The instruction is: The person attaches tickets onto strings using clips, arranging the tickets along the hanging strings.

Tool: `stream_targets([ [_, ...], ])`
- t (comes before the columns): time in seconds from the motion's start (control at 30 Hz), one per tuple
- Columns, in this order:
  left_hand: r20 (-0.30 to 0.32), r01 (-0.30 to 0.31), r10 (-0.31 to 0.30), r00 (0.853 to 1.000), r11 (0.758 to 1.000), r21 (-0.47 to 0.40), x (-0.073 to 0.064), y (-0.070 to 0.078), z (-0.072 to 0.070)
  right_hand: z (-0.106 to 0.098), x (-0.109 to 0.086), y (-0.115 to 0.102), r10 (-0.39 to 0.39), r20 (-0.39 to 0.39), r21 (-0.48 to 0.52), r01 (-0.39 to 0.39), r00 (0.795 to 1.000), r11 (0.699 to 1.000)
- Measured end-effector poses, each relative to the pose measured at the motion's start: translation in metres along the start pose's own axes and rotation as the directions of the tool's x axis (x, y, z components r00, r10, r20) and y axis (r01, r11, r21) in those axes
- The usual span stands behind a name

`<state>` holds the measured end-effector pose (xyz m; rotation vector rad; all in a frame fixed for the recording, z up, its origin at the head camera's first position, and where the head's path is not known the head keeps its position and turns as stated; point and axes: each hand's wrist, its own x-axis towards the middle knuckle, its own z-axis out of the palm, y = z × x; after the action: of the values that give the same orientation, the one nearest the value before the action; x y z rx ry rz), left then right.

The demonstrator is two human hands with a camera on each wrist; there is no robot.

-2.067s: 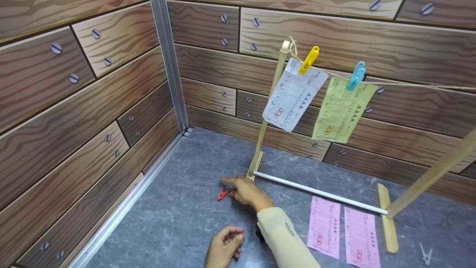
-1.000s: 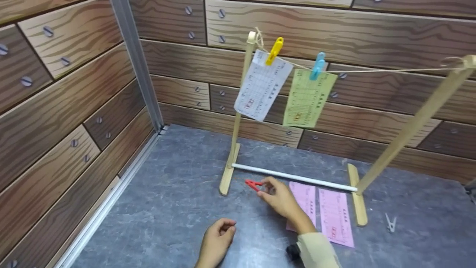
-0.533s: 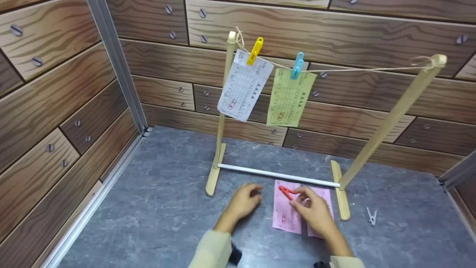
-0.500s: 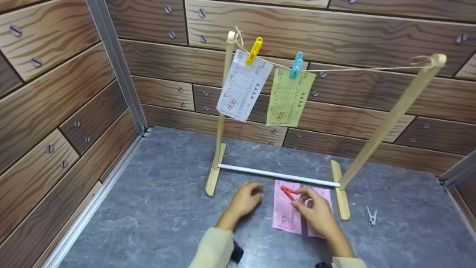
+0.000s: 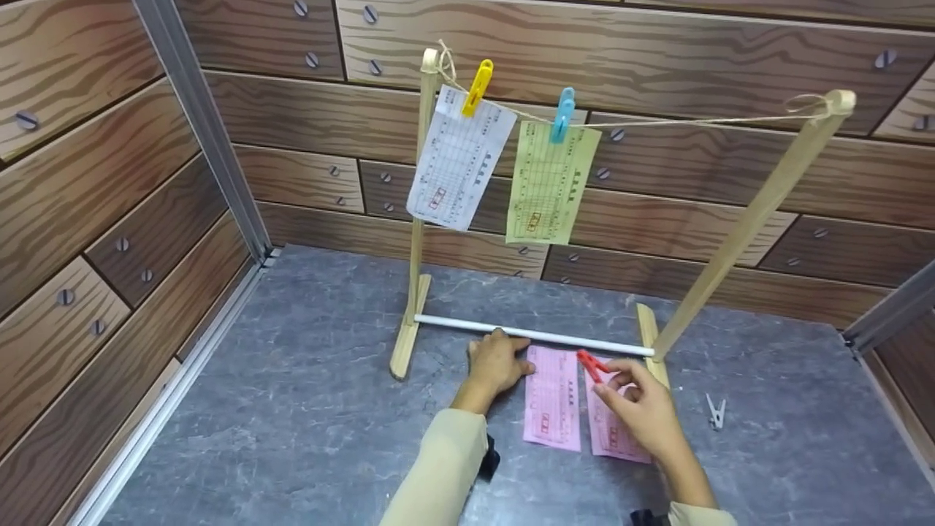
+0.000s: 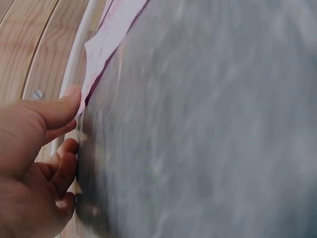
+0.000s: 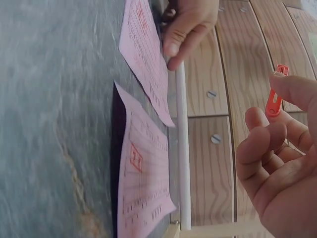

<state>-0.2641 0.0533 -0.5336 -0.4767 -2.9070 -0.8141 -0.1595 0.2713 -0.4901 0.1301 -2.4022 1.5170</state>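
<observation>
My right hand (image 5: 643,402) pinches a red clothespin (image 5: 592,365) between thumb and fingers, raised above the table over the gap between two pink paper slips. In the right wrist view the red clothespin (image 7: 276,91) shows edge-on under the thumb. My left hand (image 5: 498,361) is low at the left pink slip (image 5: 553,402), thumb at its left edge and index finger reaching toward its upper corner, thumb and finger apart. In the left wrist view the thumb of the left hand (image 6: 44,144) overlaps the slip's corner. The right pink slip (image 5: 617,431) lies partly hidden behind my right hand.
Behind the slips stands a wooden frame with a white bar (image 5: 533,336) and a string (image 5: 701,122). A yellow clothespin (image 5: 478,88) holds a white slip (image 5: 460,157) there; a blue clothespin (image 5: 563,115) holds a green slip (image 5: 551,183). A grey clothespin (image 5: 716,411) lies right.
My right hand has picked up the red clothespin near the frame's left foot and carried it right, over the pink slips. My left hand has moved forward to the left slip's edge.
</observation>
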Motion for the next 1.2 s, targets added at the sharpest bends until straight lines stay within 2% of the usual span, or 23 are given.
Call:
stream_targets([
  [0.13,-0.042,0.001,0.000,0.999,1.000,0.025,-0.003,0.002,0.003,-0.005,0.000,0.001,0.007,-0.011,0.025,-0.007,1.000,1.000],
  [0.33,-0.079,-0.015,0.009,0.997,0.997,-0.079,-0.005,0.003,0.001,-0.009,-0.001,-0.003,0.016,-0.015,0.049,-0.015,1.000,0.999],
  [0.4,-0.054,-0.010,0.005,0.999,0.995,-0.094,-0.004,0.004,-0.001,-0.009,-0.001,-0.003,0.016,-0.023,0.054,-0.015,1.000,0.998],
  [0.57,0.061,0.010,-0.004,0.998,0.995,-0.102,0.000,0.005,-0.006,-0.011,-0.001,-0.005,0.023,-0.025,0.066,-0.022,0.999,0.998],
  [0.67,0.107,0.014,0.003,0.994,0.986,-0.165,0.001,0.005,-0.010,-0.014,-0.001,-0.008,0.034,-0.022,0.071,-0.032,0.999,0.997],
  [0.73,0.113,0.019,0.008,0.994,0.972,-0.234,0.001,0.004,-0.012,-0.017,-0.001,-0.011,0.036,-0.019,0.077,-0.035,0.999,0.996],
  [0.8,0.098,0.022,0.010,0.995,0.947,-0.319,0.001,0.004,-0.014,-0.021,0.001,-0.016,0.032,-0.017,0.081,-0.030,0.999,0.996],
  [0.83,0.086,0.023,0.011,0.996,0.925,-0.378,0.000,0.004,-0.015,-0.023,0.002,-0.018,0.028,-0.016,0.081,-0.026,0.999,0.996],
  [0.93,0.046,0.018,0.007,0.999,0.845,-0.535,0.000,0.006,-0.018,-0.031,0.005,-0.027,0.022,-0.010,0.100,-0.021,1.000,0.995],
  [1.0,0.029,0.012,0.008,1.000,0.778,-0.629,0.000,0.009,-0.022,-0.036,0.006,-0.033,0.015,-0.009,0.118,-0.014,1.000,0.993],
  [1.03,0.017,0.001,0.013,1.000,0.748,-0.663,0.000,0.011,-0.025,-0.038,0.007,-0.036,0.011,-0.010,0.133,-0.009,1.000,0.991],
  [1.2,-0.070,-0.093,0.061,0.996,0.661,-0.744,0.003,0.027,-0.051,-0.049,0.010,-0.047,-0.031,-0.019,0.241,0.035,0.999,0.970],
])
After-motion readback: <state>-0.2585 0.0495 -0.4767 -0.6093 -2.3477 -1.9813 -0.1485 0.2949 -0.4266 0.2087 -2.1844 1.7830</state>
